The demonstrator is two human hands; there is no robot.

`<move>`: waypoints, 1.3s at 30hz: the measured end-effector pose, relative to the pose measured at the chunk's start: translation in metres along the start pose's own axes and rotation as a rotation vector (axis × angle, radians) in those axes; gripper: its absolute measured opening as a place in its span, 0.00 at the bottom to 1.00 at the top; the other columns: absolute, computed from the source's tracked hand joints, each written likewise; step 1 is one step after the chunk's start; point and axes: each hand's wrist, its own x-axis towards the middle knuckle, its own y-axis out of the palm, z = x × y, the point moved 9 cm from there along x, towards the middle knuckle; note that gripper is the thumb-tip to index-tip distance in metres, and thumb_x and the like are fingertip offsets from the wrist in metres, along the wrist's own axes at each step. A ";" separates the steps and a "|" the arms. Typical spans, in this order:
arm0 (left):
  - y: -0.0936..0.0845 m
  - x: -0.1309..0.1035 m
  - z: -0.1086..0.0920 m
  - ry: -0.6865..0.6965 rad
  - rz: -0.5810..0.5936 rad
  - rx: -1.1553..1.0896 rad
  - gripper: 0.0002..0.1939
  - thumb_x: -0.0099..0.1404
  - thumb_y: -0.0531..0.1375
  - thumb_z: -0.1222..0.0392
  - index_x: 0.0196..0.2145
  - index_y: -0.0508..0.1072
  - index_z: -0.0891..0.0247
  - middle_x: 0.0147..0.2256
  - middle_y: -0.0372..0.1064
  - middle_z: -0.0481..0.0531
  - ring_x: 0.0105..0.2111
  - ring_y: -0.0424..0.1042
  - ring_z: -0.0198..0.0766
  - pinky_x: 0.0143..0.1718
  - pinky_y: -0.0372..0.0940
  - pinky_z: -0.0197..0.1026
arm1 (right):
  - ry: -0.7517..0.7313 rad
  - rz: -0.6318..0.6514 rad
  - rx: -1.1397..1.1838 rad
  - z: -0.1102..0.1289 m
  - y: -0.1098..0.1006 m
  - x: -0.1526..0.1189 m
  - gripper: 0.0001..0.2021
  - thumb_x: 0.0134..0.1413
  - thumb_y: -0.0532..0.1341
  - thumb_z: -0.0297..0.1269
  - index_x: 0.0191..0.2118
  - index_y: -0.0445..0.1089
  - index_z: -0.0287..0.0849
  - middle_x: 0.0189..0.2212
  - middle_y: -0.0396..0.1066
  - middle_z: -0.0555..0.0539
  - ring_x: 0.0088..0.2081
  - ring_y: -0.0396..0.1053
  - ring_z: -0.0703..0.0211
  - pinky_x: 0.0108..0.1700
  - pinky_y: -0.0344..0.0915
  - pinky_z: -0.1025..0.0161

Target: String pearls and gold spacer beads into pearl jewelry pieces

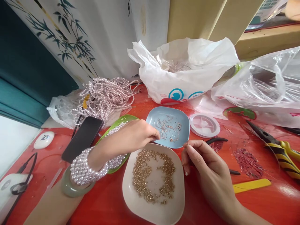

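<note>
My left hand (134,134), with a pearl bracelet (84,168) and a jade bangle (76,184) on its wrist, is above the gap between the green tray (128,118) and the blue tray (185,123). Its fingers are pinched, their contents hidden. At the right edge of the white tray (153,214), my right hand (206,165) pinches a tiny gold bead (187,144) between thumb and forefinger. Gold beads (142,170) lie in the white tray. Small metal pieces (165,126) are in the blue one, pale pearls (117,161) in the green one.
Pearl strands (110,92) and a phone (82,139) lie at the left. White plastic bags (187,75) stand behind the trays. A round clear case (205,125), pliers (274,143), and a yellow strip (252,185) are at the right.
</note>
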 end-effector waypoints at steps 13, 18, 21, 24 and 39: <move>-0.012 0.003 0.019 -0.138 -0.194 0.036 0.11 0.59 0.53 0.69 0.34 0.75 0.63 0.34 0.73 0.52 0.36 0.69 0.38 0.37 0.61 0.40 | -0.006 -0.011 -0.020 0.001 0.000 0.001 0.07 0.57 0.55 0.37 0.29 0.63 0.44 0.19 0.62 0.57 0.19 0.59 0.73 0.22 0.60 0.77; -0.012 0.005 0.024 -0.162 -0.251 0.117 0.09 0.60 0.55 0.67 0.32 0.75 0.62 0.33 0.72 0.51 0.37 0.67 0.39 0.39 0.61 0.42 | -0.002 -0.014 -0.027 0.001 -0.001 0.000 0.07 0.57 0.55 0.38 0.29 0.62 0.44 0.18 0.61 0.57 0.18 0.58 0.73 0.22 0.60 0.76; -0.006 0.009 0.016 -0.127 -0.229 0.114 0.08 0.60 0.55 0.66 0.31 0.74 0.62 0.32 0.72 0.50 0.37 0.66 0.39 0.37 0.60 0.40 | 0.005 -0.017 -0.031 0.000 -0.002 0.000 0.08 0.57 0.55 0.39 0.29 0.62 0.44 0.18 0.61 0.56 0.18 0.58 0.72 0.21 0.60 0.76; -0.001 0.014 0.010 -0.097 -0.243 0.122 0.06 0.61 0.56 0.64 0.31 0.74 0.62 0.31 0.72 0.49 0.38 0.65 0.38 0.35 0.60 0.39 | 0.007 -0.009 -0.029 -0.001 -0.001 0.001 0.07 0.57 0.55 0.39 0.29 0.63 0.44 0.18 0.61 0.57 0.18 0.58 0.73 0.22 0.60 0.76; 0.012 0.019 0.008 -0.087 -0.135 0.254 0.10 0.63 0.52 0.64 0.30 0.73 0.63 0.30 0.70 0.52 0.37 0.64 0.41 0.26 0.55 0.38 | 0.042 -0.025 -0.030 0.000 0.000 0.002 0.08 0.55 0.55 0.40 0.28 0.62 0.43 0.18 0.61 0.55 0.18 0.58 0.70 0.20 0.60 0.72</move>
